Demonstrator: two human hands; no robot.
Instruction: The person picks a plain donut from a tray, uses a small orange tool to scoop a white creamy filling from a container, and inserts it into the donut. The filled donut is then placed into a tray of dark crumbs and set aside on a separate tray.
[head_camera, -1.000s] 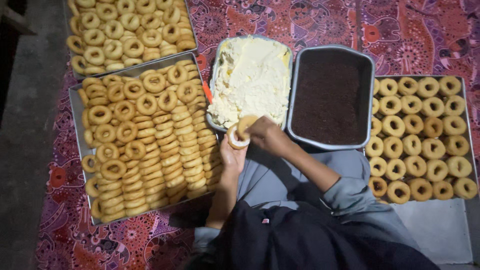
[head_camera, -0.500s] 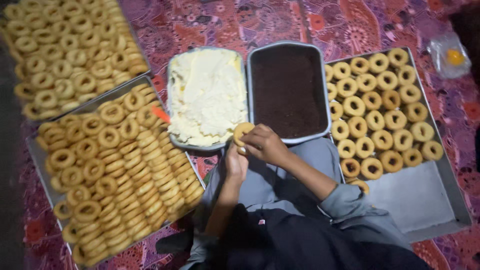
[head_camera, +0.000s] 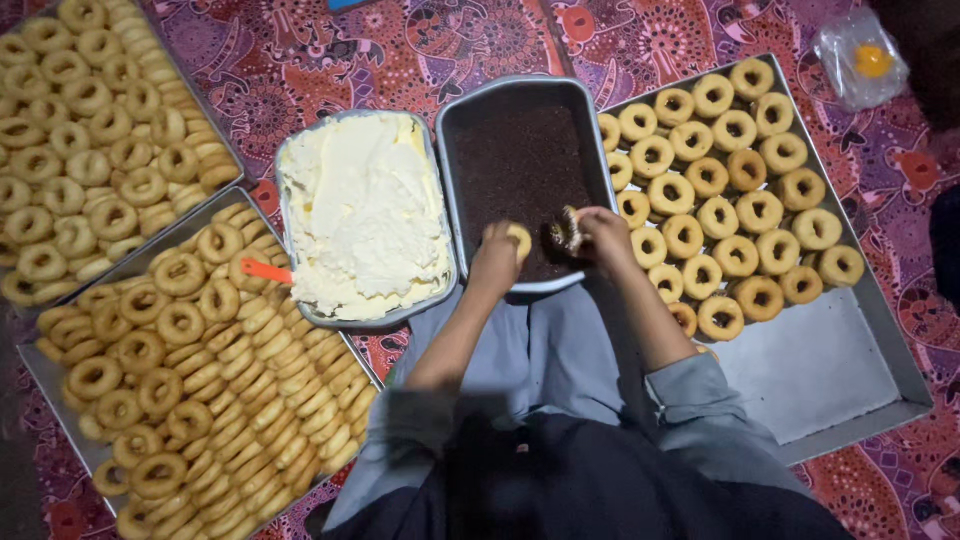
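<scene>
Both hands worked over the near end of the dark tray. The left hand was curled around a pale ring doughnut, gripping it at the tray's near rim. The right hand pinched a second doughnut, whose face was already coated with dark sprinkles, and held it just above the dark filling. The two doughnuts lay close together, the pale one at nine o'clock from the coated one. The dark tray's long axis ran from six to twelve o'clock, away from the person, so its filling stretched toward twelve o'clock from both hands, about equally near each.

At nine o'clock from the left hand, touching the dark tray's side, stood a metal tray of white cream, with an orange spatula handle sticking out at its eight o'clock corner. Further toward nine o'clock lay a tray of plain doughnuts, packed in rows. At three o'clock from the right hand sat a flat metal tray with ring doughnuts laid out on its far part and its near part bare. At one o'clock, well apart, a clear plastic bag holding something orange-yellow rested on the patterned red cloth. No labels or signs could be made out.
</scene>
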